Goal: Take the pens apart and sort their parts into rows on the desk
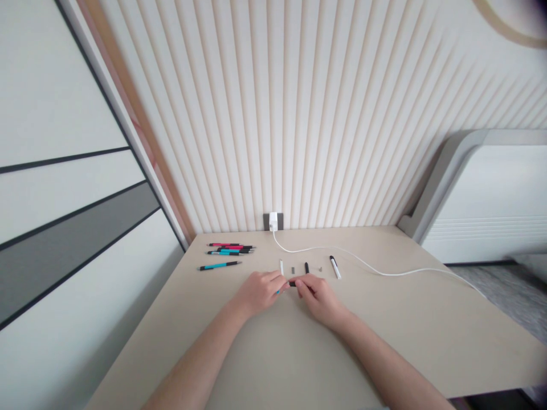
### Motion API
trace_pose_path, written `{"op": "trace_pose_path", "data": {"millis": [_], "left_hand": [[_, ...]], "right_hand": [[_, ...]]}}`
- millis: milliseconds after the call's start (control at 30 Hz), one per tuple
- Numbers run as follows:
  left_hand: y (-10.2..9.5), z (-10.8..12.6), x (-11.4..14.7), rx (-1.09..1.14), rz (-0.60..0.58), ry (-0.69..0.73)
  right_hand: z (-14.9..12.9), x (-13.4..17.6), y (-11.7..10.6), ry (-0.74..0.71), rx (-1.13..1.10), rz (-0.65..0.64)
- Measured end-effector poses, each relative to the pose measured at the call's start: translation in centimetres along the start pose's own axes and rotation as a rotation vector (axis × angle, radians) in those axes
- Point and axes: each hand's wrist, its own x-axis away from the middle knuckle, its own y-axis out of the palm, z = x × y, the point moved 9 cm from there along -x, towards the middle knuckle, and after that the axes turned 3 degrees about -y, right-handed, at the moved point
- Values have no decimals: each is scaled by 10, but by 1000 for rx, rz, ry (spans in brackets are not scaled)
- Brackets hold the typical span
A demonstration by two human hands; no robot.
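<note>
My left hand and my right hand meet over the middle of the table, both with closed fingers. Between them is a pen with a black part showing; a bit of blue peeks out under the left fingers. Most of this pen is hidden by the hands. Just beyond lie a thin white stick, a small grey piece, a black pen part and a tiny metallic piece. A white pen part with a black end rests farther right.
Several pink and blue pens lie at the back left, with a separate blue pen nearer. A white charger sits in the wall socket, its white cable crossing the table to the right edge.
</note>
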Motion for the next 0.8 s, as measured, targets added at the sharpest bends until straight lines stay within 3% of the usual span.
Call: {"op": "trace_pose_path", "data": {"millis": [267,467,800], "left_hand": [[9,-8,3,75,6,-47],[7,-9,3,50,39,-50],[9,-11,1,105,77,-67]], "right_hand": [[8,0,-9,25,-27,160],[13,-1,-10,52,-91,159],[3,0,-16,-145,-38,240]]}}
